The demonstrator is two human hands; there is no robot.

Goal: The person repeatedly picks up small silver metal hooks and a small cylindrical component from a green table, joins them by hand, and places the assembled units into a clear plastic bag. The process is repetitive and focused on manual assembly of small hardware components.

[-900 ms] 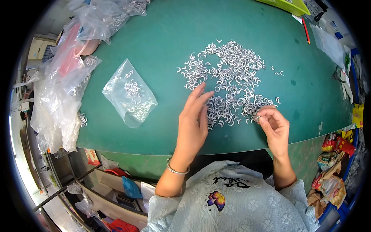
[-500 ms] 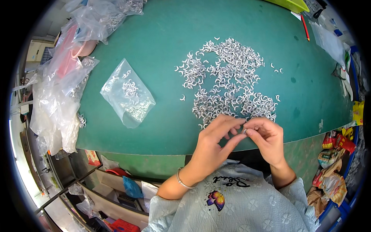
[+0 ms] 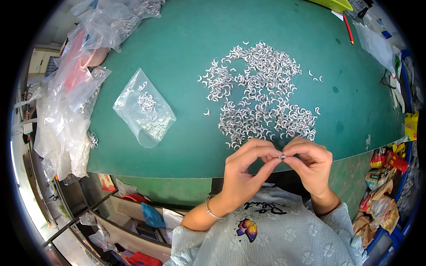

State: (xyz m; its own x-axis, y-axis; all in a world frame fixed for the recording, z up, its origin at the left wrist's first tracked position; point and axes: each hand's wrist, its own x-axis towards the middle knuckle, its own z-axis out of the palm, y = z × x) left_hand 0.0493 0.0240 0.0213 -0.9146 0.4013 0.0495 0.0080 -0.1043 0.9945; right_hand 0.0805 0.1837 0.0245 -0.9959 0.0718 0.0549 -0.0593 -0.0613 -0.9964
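Between the fingertips of both hands is a small silver crescent-shaped metal piece (image 3: 282, 157). My left hand (image 3: 245, 167) pinches its left end with thumb and forefinger, while my right hand (image 3: 312, 165) pinches the other end. Both hands are at the near edge of the green table (image 3: 186, 150). Just beyond them lies a loose, spread-out pile of similar silver crescent pieces (image 3: 248, 119). My fingertips cover most of the held piece, so its details cannot be made out.
Left of the pile, a clear plastic bag (image 3: 144, 108) holds more silver pieces. Large clear bags (image 3: 62, 119) and a pink basin (image 3: 95, 57) crowd the left edge. At the far right are a red pencil (image 3: 348, 30), a yellow-green tray (image 3: 335, 4) and a plastic sheet (image 3: 376, 46).
My hands have drawn slightly nearer to me. The left fingers, partly spread before, have closed to a pinch, and the piece now shows between both hands' fingertips.
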